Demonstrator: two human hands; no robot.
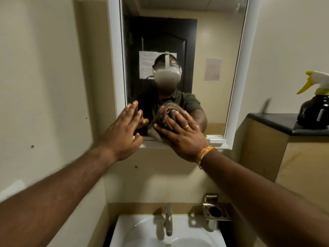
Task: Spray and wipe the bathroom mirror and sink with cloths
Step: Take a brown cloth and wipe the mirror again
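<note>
A white-framed mirror hangs on the wall above a white sink. My right hand presses a dark, bunched cloth against the glass near the mirror's bottom edge, fingers spread over it. My left hand is raised beside it at the mirror's lower left corner, fingers straight, fingertips at the glass, holding nothing. A black spray bottle with a white and yellow trigger stands on the dark ledge at the right.
A chrome tap rises behind the sink. A metal holder is fixed to the wall right of the tap. The black-topped ledge juts out at the right. Beige walls close in on both sides.
</note>
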